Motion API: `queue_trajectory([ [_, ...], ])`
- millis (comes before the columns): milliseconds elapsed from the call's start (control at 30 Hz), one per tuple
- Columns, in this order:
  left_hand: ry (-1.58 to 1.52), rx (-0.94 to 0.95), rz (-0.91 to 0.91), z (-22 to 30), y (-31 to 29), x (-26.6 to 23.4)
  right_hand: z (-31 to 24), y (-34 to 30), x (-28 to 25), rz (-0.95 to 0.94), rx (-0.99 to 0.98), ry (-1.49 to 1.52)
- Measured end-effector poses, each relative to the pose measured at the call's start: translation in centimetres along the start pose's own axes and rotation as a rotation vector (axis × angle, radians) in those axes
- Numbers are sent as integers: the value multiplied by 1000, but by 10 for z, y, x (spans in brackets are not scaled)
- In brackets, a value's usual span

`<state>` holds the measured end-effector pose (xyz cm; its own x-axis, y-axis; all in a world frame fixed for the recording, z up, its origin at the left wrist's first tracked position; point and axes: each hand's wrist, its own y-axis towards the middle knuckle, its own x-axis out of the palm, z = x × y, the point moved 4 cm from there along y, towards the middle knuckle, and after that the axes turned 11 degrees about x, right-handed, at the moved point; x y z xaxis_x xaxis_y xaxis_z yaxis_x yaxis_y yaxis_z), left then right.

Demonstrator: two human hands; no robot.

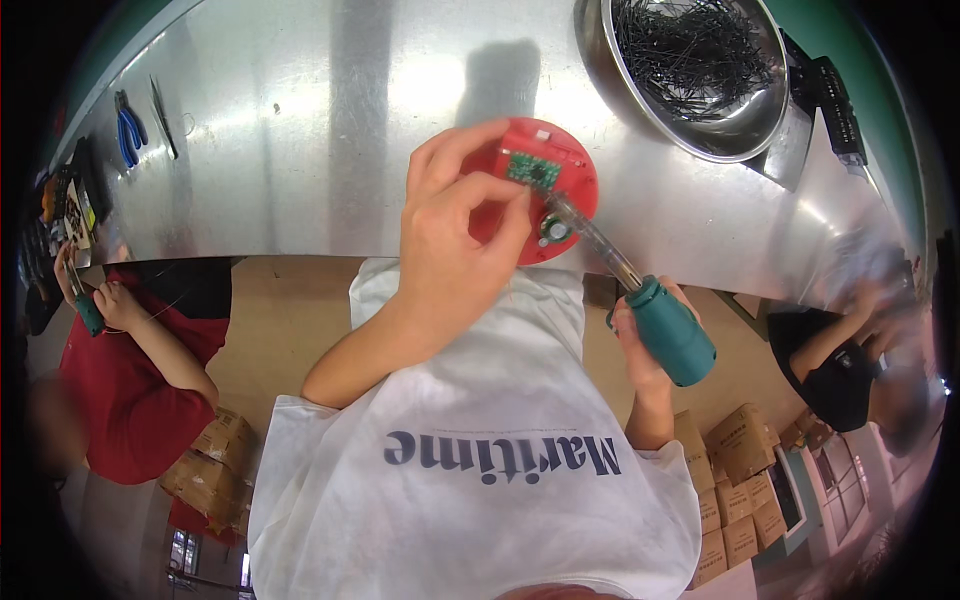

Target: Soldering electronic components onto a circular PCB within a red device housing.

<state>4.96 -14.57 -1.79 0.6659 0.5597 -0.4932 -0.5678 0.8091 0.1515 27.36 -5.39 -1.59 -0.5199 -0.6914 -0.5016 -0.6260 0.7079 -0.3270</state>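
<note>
A round red plastic housing point(580, 165) is held over the front edge of the metal table. Attached to its face are a green circuit board point(533, 170) and a small round speaker-like part point(553, 229). My left hand point(455, 220) grips the housing from the left, with thumb and index finger curled together at the lower edge of the board; anything tiny between them is too small to tell. My right hand point(643, 350) is wrapped around a green power screwdriver point(665, 330) with a clear tubular nose point(597, 240). The nose slants up to the housing, its end close beside my left fingertips.
A steel bowl point(693, 150) full of short black wires stands at the far right. Blue-handled pliers point(129, 132) and tweezers point(162, 118) lie on the metal table point(290, 150) at left. Co-workers sit on both sides, one in a red shirt point(130, 400). Cardboard boxes point(740, 500) are stacked behind me.
</note>
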Motion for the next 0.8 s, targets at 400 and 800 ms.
queue_trajectory([
  [400, -27, -2, 26, -1, 1, 2, 25, -4, 2, -90, 308, 783],
  [800, -14, -44, -15, 2, 5, 1, 35, 10, 6, -46, 219, 921],
])
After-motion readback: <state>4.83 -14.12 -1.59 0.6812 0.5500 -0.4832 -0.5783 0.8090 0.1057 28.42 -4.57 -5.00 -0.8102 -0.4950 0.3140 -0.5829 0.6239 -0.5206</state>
